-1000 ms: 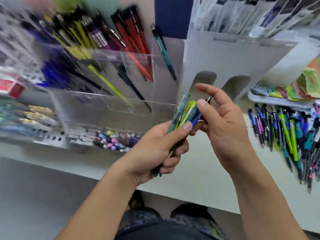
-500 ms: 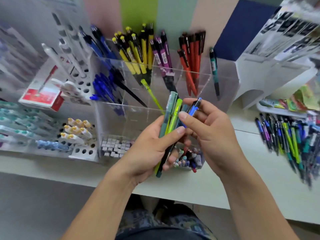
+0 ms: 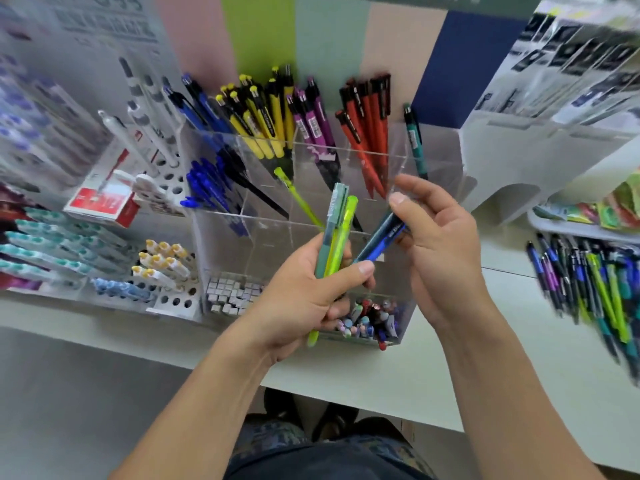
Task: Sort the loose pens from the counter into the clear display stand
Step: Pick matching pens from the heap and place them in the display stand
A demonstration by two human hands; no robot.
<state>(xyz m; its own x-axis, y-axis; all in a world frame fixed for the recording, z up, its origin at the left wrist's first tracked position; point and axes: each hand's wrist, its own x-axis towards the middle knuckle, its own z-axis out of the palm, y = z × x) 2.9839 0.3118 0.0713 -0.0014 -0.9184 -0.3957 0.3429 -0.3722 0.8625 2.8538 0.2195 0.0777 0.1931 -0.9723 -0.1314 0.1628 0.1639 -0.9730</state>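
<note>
My left hand (image 3: pixel 298 299) grips a bunch of pens (image 3: pixel 337 233), among them a grey-green one and a lime one, held upright in front of the clear display stand (image 3: pixel 436 174). My right hand (image 3: pixel 440 244) pinches a blue pen (image 3: pixel 381 242) and holds it tilted, its lower end still by my left fingers. The stand's back compartments hold blue, yellow, purple, red and teal pens sorted by colour. A single lime pen (image 3: pixel 298 199) leans in a middle compartment. Loose pens (image 3: pixel 588 282) lie in a heap on the white counter (image 3: pixel 450 375) at the right.
A white perforated holder (image 3: pixel 173 299) with markers and correction tapes stands left of the stand, by a red box (image 3: pixel 100 202). Small erasers and charms fill the stand's front trays. A white cardboard rack (image 3: pixel 540 150) rises at the right. The counter edge runs below my wrists.
My right hand has drawn the blue pen sideways out of the bunch, tilting it to the right. The view has swung left, bringing the stand to the centre.
</note>
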